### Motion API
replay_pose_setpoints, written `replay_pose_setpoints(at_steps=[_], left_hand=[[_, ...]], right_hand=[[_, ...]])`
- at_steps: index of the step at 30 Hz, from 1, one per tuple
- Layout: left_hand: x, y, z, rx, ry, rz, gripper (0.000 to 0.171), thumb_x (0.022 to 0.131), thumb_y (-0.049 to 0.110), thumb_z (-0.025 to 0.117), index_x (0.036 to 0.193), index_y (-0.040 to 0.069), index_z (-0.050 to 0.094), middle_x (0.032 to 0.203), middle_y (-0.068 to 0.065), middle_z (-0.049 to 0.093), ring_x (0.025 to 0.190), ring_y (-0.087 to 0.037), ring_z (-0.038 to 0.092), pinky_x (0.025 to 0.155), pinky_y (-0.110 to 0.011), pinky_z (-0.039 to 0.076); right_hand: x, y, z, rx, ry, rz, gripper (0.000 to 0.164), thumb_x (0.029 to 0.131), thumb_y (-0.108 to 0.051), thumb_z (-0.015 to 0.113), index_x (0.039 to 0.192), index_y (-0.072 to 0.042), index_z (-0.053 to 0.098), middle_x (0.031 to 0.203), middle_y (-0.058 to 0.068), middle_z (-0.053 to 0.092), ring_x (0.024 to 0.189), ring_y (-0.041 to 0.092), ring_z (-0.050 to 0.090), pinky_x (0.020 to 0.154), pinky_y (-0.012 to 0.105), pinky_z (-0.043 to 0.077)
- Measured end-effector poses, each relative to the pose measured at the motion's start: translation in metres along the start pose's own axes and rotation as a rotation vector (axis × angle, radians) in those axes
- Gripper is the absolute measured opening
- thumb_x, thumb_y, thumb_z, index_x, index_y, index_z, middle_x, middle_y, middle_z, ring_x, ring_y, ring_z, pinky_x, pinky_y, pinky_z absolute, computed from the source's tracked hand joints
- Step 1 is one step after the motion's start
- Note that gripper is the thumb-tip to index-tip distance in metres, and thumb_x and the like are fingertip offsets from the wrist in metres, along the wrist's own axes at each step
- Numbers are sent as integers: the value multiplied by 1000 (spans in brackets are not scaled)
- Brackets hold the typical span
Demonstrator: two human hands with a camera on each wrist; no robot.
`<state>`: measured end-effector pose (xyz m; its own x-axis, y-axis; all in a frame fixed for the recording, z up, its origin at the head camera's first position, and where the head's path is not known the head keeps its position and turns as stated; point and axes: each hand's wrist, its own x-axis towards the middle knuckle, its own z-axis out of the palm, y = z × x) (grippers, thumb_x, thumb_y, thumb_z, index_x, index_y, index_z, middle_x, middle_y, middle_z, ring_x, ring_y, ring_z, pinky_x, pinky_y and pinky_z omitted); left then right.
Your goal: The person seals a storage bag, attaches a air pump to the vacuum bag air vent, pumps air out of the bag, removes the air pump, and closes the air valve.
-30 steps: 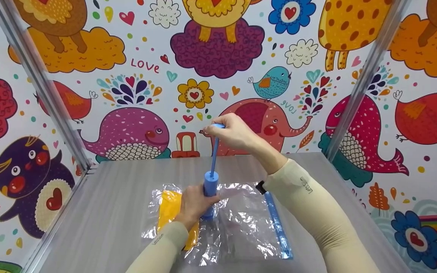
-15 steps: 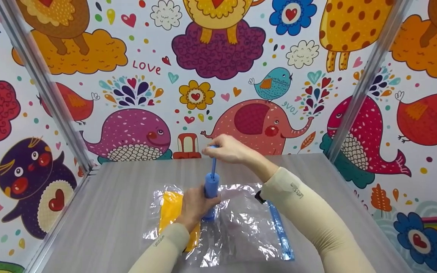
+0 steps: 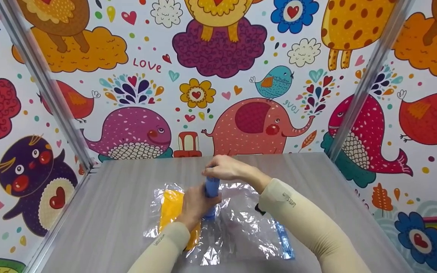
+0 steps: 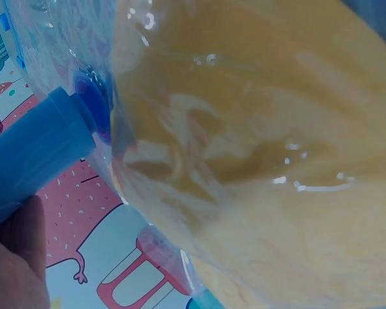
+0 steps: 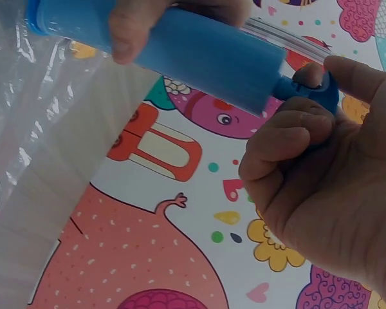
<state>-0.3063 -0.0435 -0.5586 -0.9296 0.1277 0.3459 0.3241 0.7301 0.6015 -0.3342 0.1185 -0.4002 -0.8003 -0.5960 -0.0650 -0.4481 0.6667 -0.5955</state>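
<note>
A blue hand pump point(image 3: 212, 186) stands upright on a clear plastic vacuum bag point(image 3: 250, 231) that lies on the table. My left hand point(image 3: 197, 204) grips the pump's barrel, fingers wrapped around it. My right hand point(image 3: 227, 168) holds the pump handle point(image 5: 327, 95) at the top, fingers curled around it close to the barrel's end. In the left wrist view the barrel's foot sits against a round blue valve point(image 4: 95, 106) on the bag. Folded orange-yellow cloth point(image 3: 172, 206) shows inside the bag's left part, partly covered by my left hand and forearm.
A blue seal strip point(image 3: 285, 242) runs along the bag's right edge. The grey wood-grain table point(image 3: 104, 212) extends around the bag. Printed cartoon walls stand behind and at both sides, with metal corner posts point(image 3: 349, 113) at the back corners.
My right hand has come down with the handle, and the pump's rod has slid into the barrel, from well extended to nearly all in. My left hand stays on the barrel.
</note>
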Motion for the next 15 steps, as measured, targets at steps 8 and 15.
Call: replay_pose_setpoints(at_steps=[8, 15], left_hand=[[3, 2, -1, 25, 30, 34, 26, 89, 36, 88, 96, 14, 77, 79, -2, 80, 66, -17, 73, 66, -38, 65], [0, 0, 1, 5, 19, 8, 23, 89, 37, 88, 97, 19, 76, 83, 0, 81, 71, -15, 74, 73, -38, 68]], right_hand=[[-2, 6, 7, 36, 48, -39, 40, 106, -40, 60, 78, -12, 66, 69, -9, 53, 70, 11, 50, 65, 29, 43], [1, 13, 14, 53, 95, -75, 40, 106, -39, 62, 75, -13, 67, 67, -12, 52, 66, 8, 48, 62, 27, 38]])
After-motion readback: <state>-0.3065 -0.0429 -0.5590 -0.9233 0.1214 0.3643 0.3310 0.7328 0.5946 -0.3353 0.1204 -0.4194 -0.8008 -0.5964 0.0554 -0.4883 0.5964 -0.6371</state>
